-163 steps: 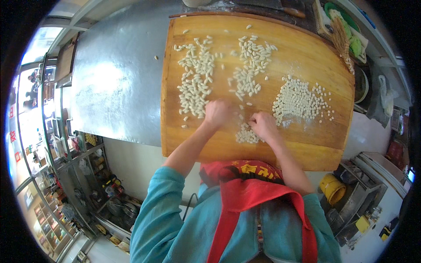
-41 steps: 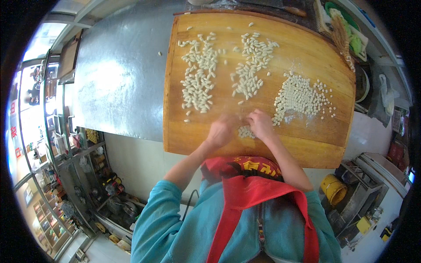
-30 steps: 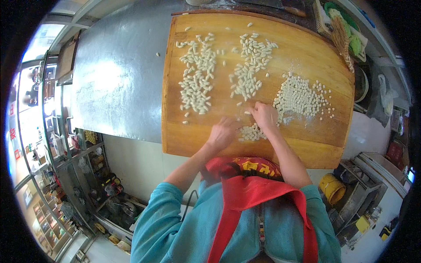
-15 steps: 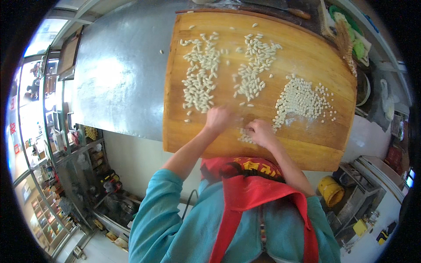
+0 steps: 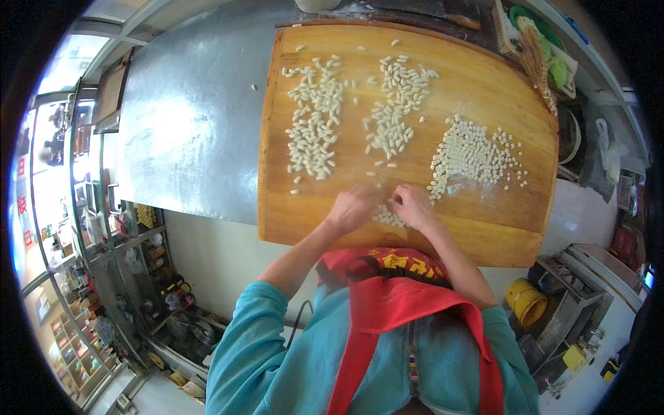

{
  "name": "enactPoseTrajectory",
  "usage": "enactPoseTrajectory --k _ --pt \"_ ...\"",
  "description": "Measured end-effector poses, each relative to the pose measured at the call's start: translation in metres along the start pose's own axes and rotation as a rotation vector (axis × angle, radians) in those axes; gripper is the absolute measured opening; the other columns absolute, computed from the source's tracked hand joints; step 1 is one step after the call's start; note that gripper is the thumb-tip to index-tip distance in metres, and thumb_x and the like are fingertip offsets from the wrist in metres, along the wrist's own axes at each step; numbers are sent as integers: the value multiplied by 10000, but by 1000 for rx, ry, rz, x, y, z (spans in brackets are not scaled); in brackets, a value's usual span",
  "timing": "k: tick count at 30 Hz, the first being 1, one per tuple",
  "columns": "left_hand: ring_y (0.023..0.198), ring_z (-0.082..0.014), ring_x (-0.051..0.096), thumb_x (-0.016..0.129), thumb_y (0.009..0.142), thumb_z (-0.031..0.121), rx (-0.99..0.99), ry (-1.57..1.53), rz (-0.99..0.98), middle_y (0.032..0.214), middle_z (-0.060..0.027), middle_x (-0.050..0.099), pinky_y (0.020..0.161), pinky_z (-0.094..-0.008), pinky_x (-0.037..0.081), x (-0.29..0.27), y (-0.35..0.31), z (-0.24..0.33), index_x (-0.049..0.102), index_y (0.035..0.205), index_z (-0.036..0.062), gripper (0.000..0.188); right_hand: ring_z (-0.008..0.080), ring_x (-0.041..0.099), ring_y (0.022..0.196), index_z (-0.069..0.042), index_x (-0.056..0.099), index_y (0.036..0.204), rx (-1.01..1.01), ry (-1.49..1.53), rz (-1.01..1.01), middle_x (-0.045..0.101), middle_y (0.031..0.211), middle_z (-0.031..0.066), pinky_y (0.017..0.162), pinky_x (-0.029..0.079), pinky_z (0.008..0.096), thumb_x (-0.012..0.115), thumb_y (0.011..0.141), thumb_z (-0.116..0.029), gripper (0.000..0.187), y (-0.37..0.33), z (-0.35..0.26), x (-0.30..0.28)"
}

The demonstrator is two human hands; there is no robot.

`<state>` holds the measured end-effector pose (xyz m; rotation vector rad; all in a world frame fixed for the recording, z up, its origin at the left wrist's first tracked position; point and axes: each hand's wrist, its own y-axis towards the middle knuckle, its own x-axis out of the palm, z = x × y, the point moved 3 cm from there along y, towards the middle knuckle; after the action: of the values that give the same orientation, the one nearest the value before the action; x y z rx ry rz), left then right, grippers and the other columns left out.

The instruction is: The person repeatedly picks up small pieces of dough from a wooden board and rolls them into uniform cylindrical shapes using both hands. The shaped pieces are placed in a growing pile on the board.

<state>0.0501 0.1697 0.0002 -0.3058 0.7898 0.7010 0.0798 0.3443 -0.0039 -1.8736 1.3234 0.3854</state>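
My right hand (image 5: 413, 207) is low over a yellow wooden board (image 5: 484, 232). Its thumb and fingers are pinched together; whatever they hold is too small to make out. Close by on its left, my left hand (image 5: 355, 207) is smeared by motion, so its fingers do not show clearly. Between and under the hands lies a small group of cut dough pieces (image 5: 389, 216). Farther off, two long heaps of oval dough pieces spread out, a left heap (image 5: 312, 131) and a middle heap (image 5: 395, 104). To the right is a heap of small dough cubes (image 5: 470, 152) with flour around it.
A grey metal tabletop (image 5: 200, 159) extends left of the board. Along the far edge lies a tool with a wooden handle (image 5: 463, 22). A basket (image 5: 507, 38) with green things and a straw brush (image 5: 536, 66) are at the far right. A yellow bucket (image 5: 524, 302) stands below, right.
My left hand has moved slightly nearer and to the right, closer to my right hand. My right hand stays almost in place over the small group of dough pieces.
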Motion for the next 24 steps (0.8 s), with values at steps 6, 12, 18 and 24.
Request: enactPoseTrajectory --k 6,12,18,24 --pt "810 -297 612 699 753 226 -126 -45 20 881 -106 597 670 -393 515 2 -9 -13 652 928 95 223 303 634 785 -16 655 804 19 98 53 648 819 144 733 493 407 683 783 -142 130 6 6 -3" --pt "777 -274 628 714 749 289 -198 26 41 869 -56 618 623 -396 501 -3 -8 -20 651 832 105 211 285 633 767 -16 644 785 30 70 20 645 801 133 709 490 395 707 762 -129 132 7 0 -11" --pt "704 -286 639 698 779 334 -405 157 35 787 -75 635 583 -403 487 -10 9 -32 622 773 106 240 294 629 745 -8 624 854 20 97 2 644 796 128 687 486 387 697 770 -118 156 6 2 -11" --pt "722 -315 643 645 837 316 -583 244 -16 783 -135 654 599 -420 491 -16 29 -28 603 778 75 252 327 626 767 -15 642 919 32 141 19 635 792 146 694 488 409 675 780 -109 172 3 -9 -18"
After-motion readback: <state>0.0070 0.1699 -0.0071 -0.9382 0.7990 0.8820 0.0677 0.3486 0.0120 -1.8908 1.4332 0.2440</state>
